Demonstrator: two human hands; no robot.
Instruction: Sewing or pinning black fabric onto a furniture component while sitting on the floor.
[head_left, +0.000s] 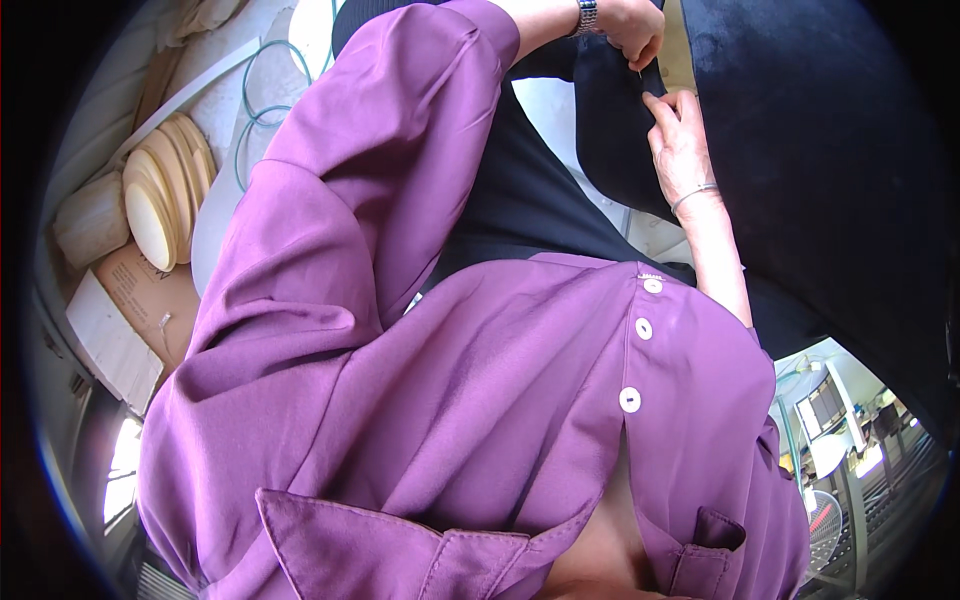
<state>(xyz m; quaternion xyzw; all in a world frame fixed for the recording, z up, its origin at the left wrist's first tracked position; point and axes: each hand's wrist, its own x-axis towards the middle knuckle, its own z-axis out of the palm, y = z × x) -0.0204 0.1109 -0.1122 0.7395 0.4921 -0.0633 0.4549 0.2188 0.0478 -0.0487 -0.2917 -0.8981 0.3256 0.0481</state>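
My left hand point(632, 32), with a metal watch on its wrist, reaches across from the left at the top of the view. Its fingers are pinched together and point down; a thin, pale sliver shows at their tips, too small to name. Just below, my right hand point(680, 140), wearing a thin bangle, pinches the edge of black cloth point(615, 130) between thumb and forefinger. The fingertips of both hands are close together. A tan strip point(677, 45) shows beside them, between the cloth and a large dark sheet of material point(820, 150) on the right.
At the left lie a stack of pale round discs point(160, 195), a cardboard box point(145, 290) and loops of green cord point(262, 110). Toward the lower right are a fan point(823, 522) and a cluttered work area with a screen point(822, 408).
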